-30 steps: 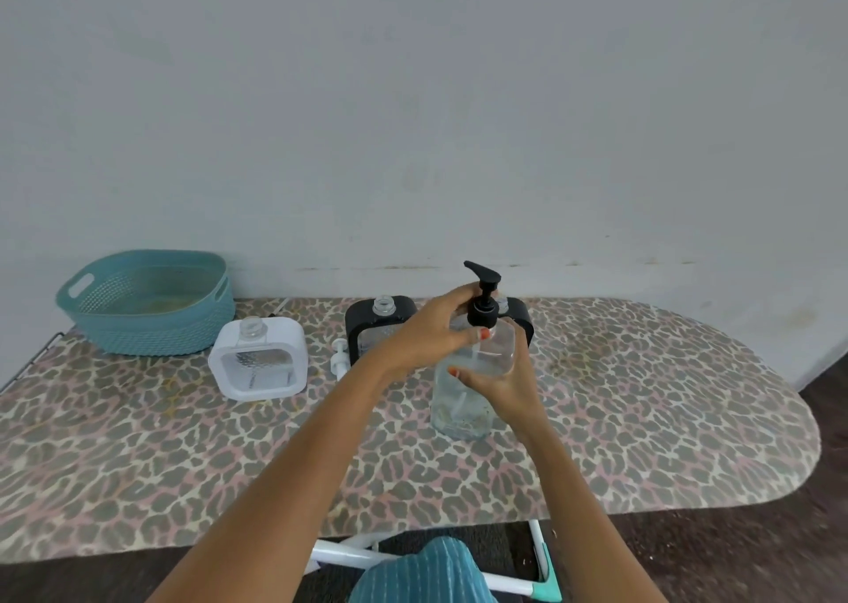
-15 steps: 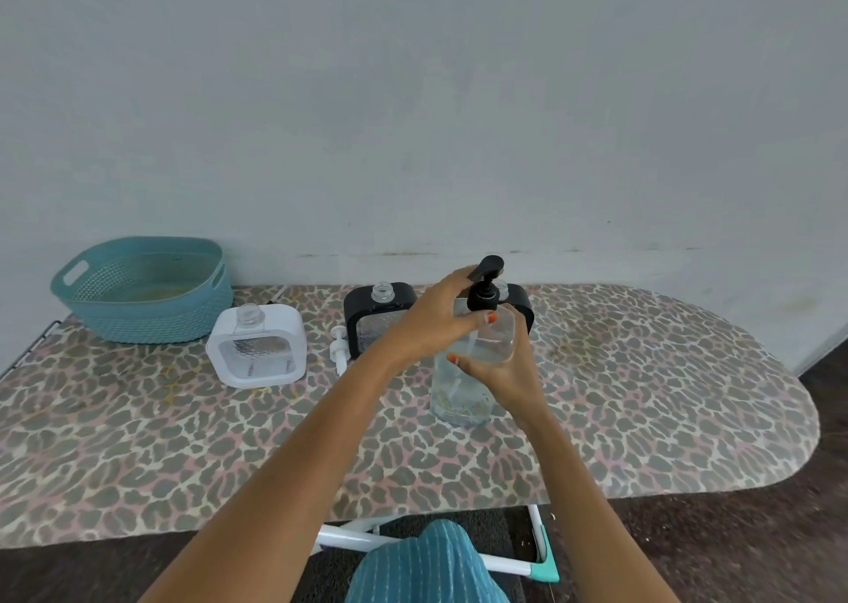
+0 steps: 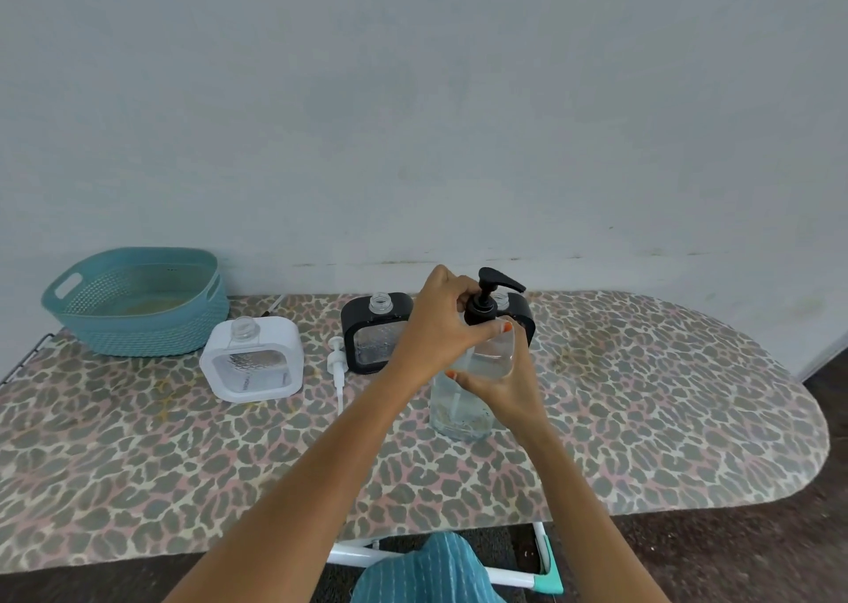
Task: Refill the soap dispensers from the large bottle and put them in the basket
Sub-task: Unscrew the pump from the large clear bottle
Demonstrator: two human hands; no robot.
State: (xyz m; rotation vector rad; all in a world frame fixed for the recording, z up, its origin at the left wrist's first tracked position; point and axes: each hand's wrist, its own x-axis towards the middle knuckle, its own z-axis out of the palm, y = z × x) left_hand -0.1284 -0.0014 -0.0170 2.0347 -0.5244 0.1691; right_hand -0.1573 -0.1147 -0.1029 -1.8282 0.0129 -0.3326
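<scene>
Left hand (image 3: 438, 327): curled round black pump head (image 3: 487, 302)
Right hand (image 3: 507, 384): gripping tall clear plastic bottle (image 3: 459, 414), upright on leopard-print board (image 3: 642, 396)
White square dispenser (image 3: 252, 361), black square dispenser (image 3: 372, 334): uncapped, left of bottle
Teal woven plastic basket (image 3: 137, 322): far left, apart

We see a bright, even scene under soft, diffuse light; we cannot tell its source. The wall (image 3: 413, 98) reads as a flat pale grey, slightly darker toward the top. Shadows are faint and soft-edged: a thin one hugs the base of the basket (image 3: 137, 327), and another sits under the large bottle (image 3: 459, 414). Small pale highlights show on the bottle's clear shoulder. The wide lens bows the counter (image 3: 642, 419), its right end curving downward. The centre is fairly sharp; the left forearm (image 3: 298, 488) near the bottom edge looks soft, and fine textures seem smeared.
</scene>
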